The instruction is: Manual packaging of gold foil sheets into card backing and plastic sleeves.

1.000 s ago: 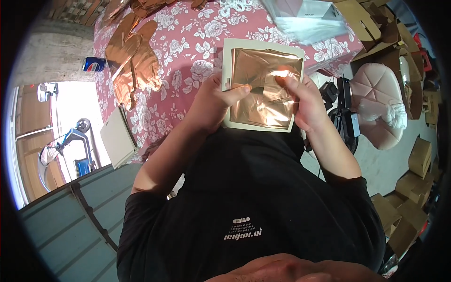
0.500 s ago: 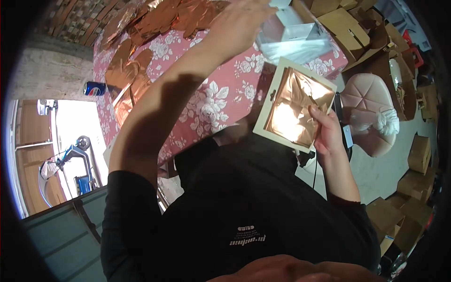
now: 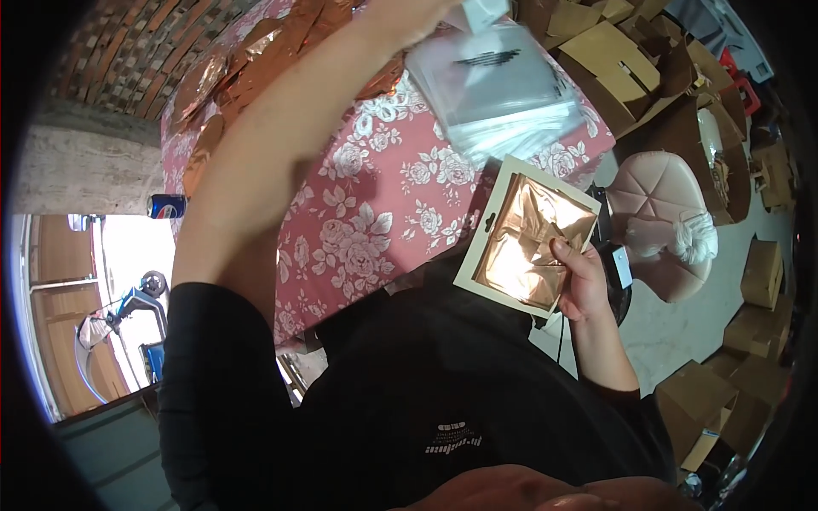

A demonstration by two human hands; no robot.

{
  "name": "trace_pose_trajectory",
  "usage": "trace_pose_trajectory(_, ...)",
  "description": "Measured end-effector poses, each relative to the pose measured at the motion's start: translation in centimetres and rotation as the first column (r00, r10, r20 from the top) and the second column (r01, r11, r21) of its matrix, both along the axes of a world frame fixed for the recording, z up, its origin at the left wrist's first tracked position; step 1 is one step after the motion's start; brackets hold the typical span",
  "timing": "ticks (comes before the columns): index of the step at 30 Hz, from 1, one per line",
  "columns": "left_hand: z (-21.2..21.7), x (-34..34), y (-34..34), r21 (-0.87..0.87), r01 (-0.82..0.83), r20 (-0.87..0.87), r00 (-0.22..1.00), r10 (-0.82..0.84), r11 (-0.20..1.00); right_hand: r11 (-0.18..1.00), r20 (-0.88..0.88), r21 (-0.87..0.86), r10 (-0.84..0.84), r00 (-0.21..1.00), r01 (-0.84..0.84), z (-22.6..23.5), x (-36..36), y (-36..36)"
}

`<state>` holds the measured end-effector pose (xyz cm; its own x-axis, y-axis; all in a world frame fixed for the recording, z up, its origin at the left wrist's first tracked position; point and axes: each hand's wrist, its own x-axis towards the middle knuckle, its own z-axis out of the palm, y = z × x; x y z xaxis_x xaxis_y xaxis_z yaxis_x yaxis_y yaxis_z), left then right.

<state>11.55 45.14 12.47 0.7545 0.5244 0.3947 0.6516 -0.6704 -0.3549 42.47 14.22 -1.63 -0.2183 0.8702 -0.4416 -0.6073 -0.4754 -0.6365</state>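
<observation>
My right hand [image 3: 585, 281] grips a flat cream card pack [image 3: 468, 271] with a hang hole on its left side. Folded copper-coloured foil [image 3: 532, 243] covers its front; my thumb presses on the foil and the other fingers are behind the card. My left arm stretches across the table to the upper edge, where my left hand [image 3: 417, 15] is blurred and partly cut off. It is closed at a small white box [image 3: 482, 12], its fingertips hard to see. Just below lies a stack of clear plastic bags [image 3: 503, 94].
A pink flowered cloth [image 3: 354, 230] covers the table. Crumpled copper foil [image 3: 273, 68] lies at the far left, near a blue can [image 3: 166, 206]. Right of the table stand a padded stool [image 3: 656, 183] with a plastic bag on it and several open cardboard boxes [image 3: 609, 72].
My left hand has moved away left with the white box, off the clear bags, whose top is now uncovered. The card pack stays in my right hand. The whole view has shifted slightly.
</observation>
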Motion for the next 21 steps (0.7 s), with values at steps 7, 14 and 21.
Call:
trace_pose_trajectory(7, -3.9, -3.9, 6.9, -0.110, -0.214, -0.015, 0.977, 0.214, 0.971, 0.997, -0.092, -0.057, -0.053, 0.994, 0.048, 0.8, -0.8, 0.8)
trace_pose_trajectory(14, -8.1, 1.5, -5.5, -0.360, 0.140, 0.362, 0.932, 0.000, 0.922, 0.997, -0.060, -0.038, -0.074, 0.995, 0.072, -0.4, 2.5, 0.2)
trace_pose_trajectory(21, -10.5, 1.8, -8.9, -0.535, 0.108, 0.305, 0.950, 0.073, 0.838, 0.995, -0.048, -0.019, -0.094, 0.994, 0.093, 0.2, 3.8, -0.6)
